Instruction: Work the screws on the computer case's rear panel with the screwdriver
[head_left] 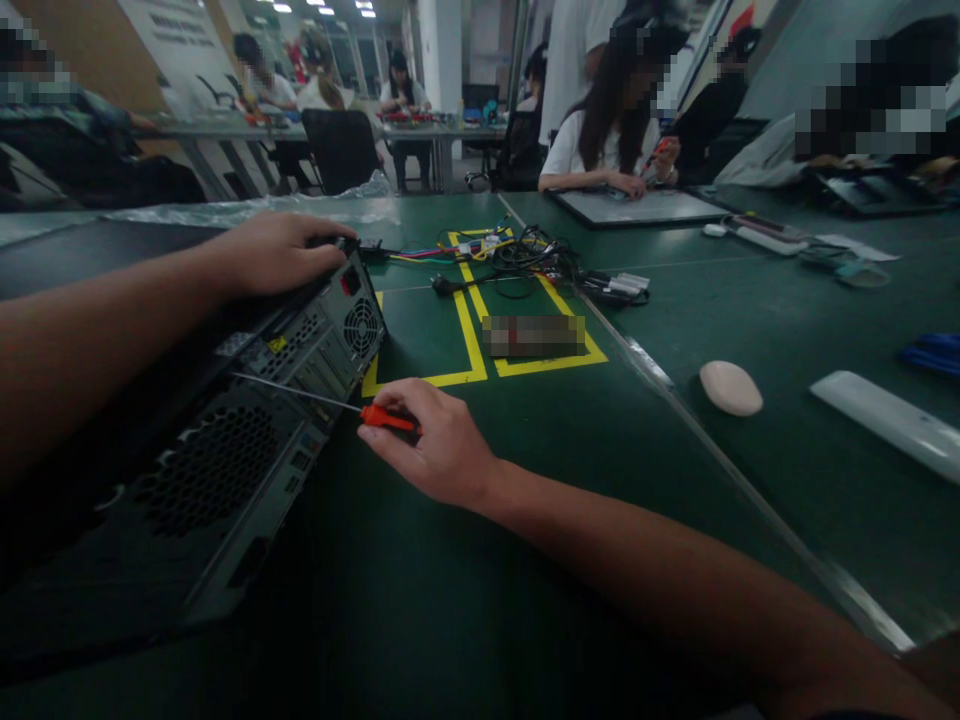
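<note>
A dark desktop computer case (225, 450) lies on its side on the green table (525, 520), its rear panel with fan grille (361, 327) facing right. My left hand (277, 252) rests on the case's top far corner, fingers curled over the edge. My right hand (435, 445) grips the orange handle of a screwdriver (386, 417); its thin metal shaft runs left, with the tip against the rear panel.
Yellow tape squares mark the table, with a bundle of cables (525, 255) beyond them. A white mouse (730, 387) and white keyboard (885, 420) lie to the right. Clear plastic wrap (247, 210) lies behind the case. Other people work at the far side and neighbouring tables.
</note>
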